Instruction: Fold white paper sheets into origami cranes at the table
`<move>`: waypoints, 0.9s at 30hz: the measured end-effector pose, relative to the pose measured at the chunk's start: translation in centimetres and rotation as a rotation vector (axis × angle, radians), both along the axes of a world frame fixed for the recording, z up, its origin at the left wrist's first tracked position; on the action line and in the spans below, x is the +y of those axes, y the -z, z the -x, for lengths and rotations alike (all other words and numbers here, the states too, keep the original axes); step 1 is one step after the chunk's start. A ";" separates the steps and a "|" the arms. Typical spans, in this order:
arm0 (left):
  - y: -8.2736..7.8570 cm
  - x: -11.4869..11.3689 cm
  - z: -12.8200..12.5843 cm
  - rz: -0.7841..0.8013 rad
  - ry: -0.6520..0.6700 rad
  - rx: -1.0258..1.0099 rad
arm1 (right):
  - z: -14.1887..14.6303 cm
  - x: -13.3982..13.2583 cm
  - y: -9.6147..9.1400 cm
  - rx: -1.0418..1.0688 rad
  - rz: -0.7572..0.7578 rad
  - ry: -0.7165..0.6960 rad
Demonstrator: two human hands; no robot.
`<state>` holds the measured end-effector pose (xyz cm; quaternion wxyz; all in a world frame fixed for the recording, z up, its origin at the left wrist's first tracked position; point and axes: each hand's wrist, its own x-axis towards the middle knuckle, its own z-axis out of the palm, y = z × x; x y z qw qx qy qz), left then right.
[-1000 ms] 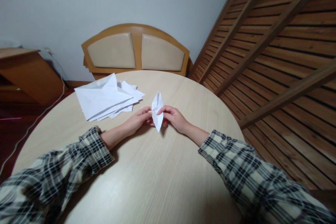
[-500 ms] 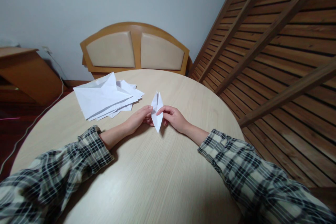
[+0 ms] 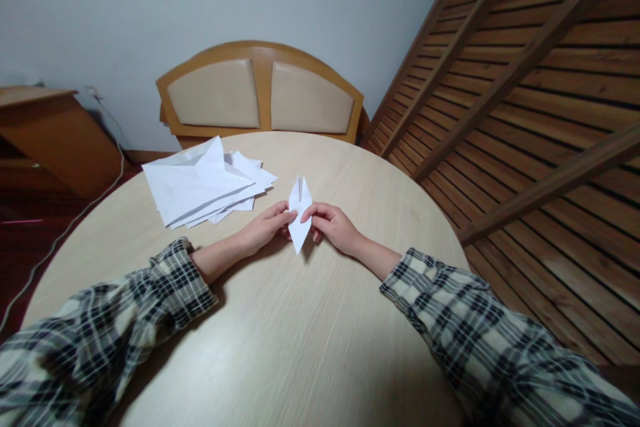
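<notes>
Between my hands is a small piece of folded white paper [image 3: 300, 230], long and diamond-shaped, with a slit in its far end and a single point toward me. My left hand [image 3: 270, 223] pinches its left edge, thumb on top and the other fingers underneath. On the right edge, my right hand [image 3: 331, 221] grips the paper with its thumb side over the face and the remaining fingers curled beneath. The paper is held just over the round table [image 3: 300, 340]. What lies on its underside is hidden.
A loose stack of creased white paper sheets [image 3: 200, 183] lies on the table's far left. Beyond the table stands a wooden headboard [image 3: 263, 87] with two beige panels. Wooden slats [image 3: 525, 147] lean along the right. A cable [image 3: 75, 220] runs across the floor at left.
My left thumb has moved inward over the paper's face. The folded paper looks a little flatter and wider toward me, with the slit at its far end plainer. The view has shifted slightly.
</notes>
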<state>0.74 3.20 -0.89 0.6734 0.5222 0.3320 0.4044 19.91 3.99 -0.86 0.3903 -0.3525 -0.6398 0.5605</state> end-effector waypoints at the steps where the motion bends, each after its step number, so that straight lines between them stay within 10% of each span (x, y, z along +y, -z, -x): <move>1: 0.0 0.0 0.0 -0.006 -0.004 0.013 | 0.0 0.0 0.0 0.005 0.000 0.001; 27: 0.0 -0.2 -0.3 -0.257 -0.114 0.183 | 0.2 0.6 0.1 0.004 0.035 0.027</move>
